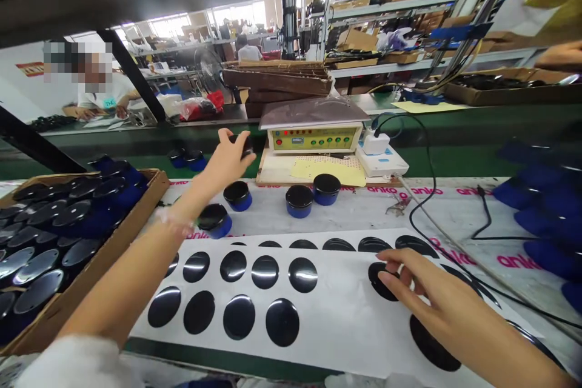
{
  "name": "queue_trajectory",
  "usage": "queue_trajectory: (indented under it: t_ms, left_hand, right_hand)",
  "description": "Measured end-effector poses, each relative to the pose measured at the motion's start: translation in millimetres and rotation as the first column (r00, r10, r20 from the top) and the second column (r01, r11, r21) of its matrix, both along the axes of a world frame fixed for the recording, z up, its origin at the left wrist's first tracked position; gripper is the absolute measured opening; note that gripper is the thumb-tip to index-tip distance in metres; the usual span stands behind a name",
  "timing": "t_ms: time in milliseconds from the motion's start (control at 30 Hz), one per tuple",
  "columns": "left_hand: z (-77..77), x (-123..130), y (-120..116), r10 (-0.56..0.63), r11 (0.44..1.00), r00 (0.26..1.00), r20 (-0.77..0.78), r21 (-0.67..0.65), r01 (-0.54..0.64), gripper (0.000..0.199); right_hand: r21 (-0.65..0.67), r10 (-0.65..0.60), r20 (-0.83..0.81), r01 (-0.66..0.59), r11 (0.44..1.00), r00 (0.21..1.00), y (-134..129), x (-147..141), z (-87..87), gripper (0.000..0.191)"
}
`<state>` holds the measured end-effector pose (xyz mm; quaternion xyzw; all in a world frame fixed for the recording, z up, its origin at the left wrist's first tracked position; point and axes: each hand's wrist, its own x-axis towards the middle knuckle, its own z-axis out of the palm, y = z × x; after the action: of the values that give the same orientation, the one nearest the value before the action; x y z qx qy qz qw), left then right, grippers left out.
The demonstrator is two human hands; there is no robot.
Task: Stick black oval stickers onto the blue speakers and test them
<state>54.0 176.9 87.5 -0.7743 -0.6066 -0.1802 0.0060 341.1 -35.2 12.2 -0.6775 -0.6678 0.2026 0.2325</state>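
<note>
My left hand reaches forward, fingers curled round a dark round-topped piece just short of the yellow-fronted control box; the fingers partly hide it. Below it, several short blue cylinders with glossy black tops stand on the printed white cover, among them a black-topped cylinder. My right hand is low on the right, thumb and fingertips closed on the edge of a black disc at the white sheet. Rows of glossy black discs lie on that sheet, and another disc is partly under my right wrist.
At left stands a cardboard box packed with black-topped pieces. Behind the cylinders are the control box and a white power strip. A black cable loops across the right side. Blue pieces are stacked far right. A person sits beyond the bench.
</note>
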Motion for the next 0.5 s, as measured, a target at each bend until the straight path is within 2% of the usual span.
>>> queue_trajectory:
  t_ms: [67, 100, 200, 300, 367, 433, 500]
  left_hand:
    - [4.2, -6, 42, 0.067, 0.996, 0.997, -0.031, -0.064, -0.069, 0.048]
    - [2.5, -8, 56, 0.088, 0.992, 0.995, -0.042, -0.090, -0.092, 0.043]
    - [-5.1, -8, 72, 0.105, 0.985, 0.993, -0.053, -0.133, -0.111, 0.034]
    - [-1.5, 4, 63, 0.022, 0.994, 1.000, -0.021, -0.105, -0.024, 0.035]
    - [3.3, 16, 47, -0.126, 0.988, 0.992, 0.013, -0.090, 0.127, 0.037]
    - [0.9, 28, 24, -0.327, 0.937, 0.944, 0.050, -0.118, 0.330, 0.037]
    - [-12.9, 38, -1, -0.495, 0.846, 0.863, 0.098, -0.173, 0.505, 0.045]
  right_hand:
    - [0.035, 0.098, 0.100, -0.102, 0.994, 0.990, 14, -2, 6.3, 0.034]
    - [0.056, 0.150, 0.154, -0.160, 0.986, 0.977, 23, -3, 9.5, 0.034]
    - [0.096, 0.250, 0.286, -0.287, 0.953, 0.925, 58, -9, 18.3, 0.040]
    - [0.125, 0.272, 0.340, -0.330, 0.936, 0.900, 98, -13, 21.4, 0.055]
    - [0.134, 0.305, 0.365, -0.374, 0.918, 0.879, 124, -14, 19.3, 0.060]
    - [0.128, 0.360, 0.377, -0.433, 0.892, 0.853, 148, -16, 14.6, 0.057]
    - [0.113, 0.406, 0.380, -0.477, 0.872, 0.831, 166, -19, 9.5, 0.049]
